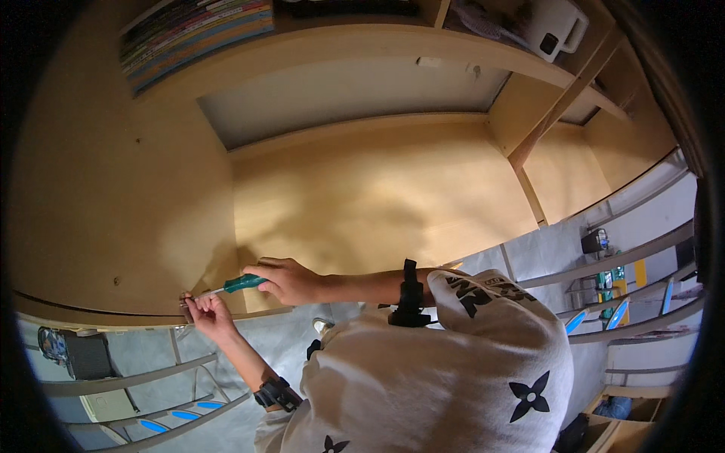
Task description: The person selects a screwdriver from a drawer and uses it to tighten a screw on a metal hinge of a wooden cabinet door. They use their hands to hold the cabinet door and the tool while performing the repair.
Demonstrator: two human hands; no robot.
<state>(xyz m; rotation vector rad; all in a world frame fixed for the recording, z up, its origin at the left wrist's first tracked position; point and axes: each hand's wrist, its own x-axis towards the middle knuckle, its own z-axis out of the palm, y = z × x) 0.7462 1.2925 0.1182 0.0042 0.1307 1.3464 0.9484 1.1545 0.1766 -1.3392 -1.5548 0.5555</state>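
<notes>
The green-handled screwdriver (243,283), toward eight o'clock, looks light and stiff, best gripped by its handle (249,281), where the fingers of the right hand (293,281) are clamped; whether the left hand's (212,316) fingers pinch anything, I cannot tell.

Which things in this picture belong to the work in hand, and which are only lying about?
Belonging to the work:
- green-handled screwdriver, held in the right hand
- wooden side board, near the screwdriver's tip, where the left hand is

Only lying about:
- stack of books, upper shelf
- white object with a handle, same shelf
</notes>
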